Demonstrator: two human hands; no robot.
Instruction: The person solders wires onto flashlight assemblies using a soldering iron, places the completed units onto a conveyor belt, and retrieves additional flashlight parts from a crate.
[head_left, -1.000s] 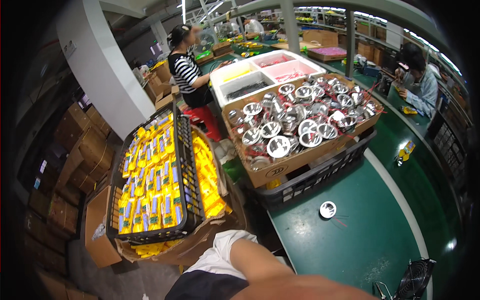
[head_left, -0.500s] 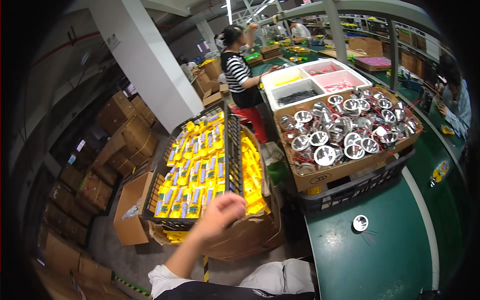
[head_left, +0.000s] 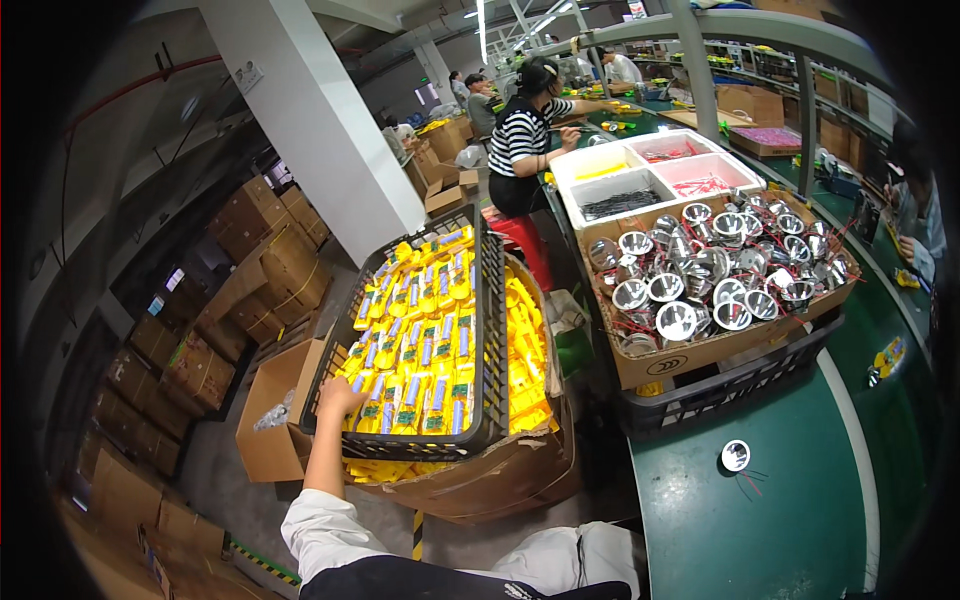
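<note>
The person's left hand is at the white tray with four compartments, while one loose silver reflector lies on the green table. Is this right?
Not quite. The head view shows the left hand at the black crate of yellow parts; one loose silver reflector does lie on the green table.

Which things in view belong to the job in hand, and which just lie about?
Apparently in the job:
crate
yellow parts inside it
left hand, at the crate's edge

Apparently just lying about:
loose reflector on the bench
reflector box
white tray
open carton
</note>
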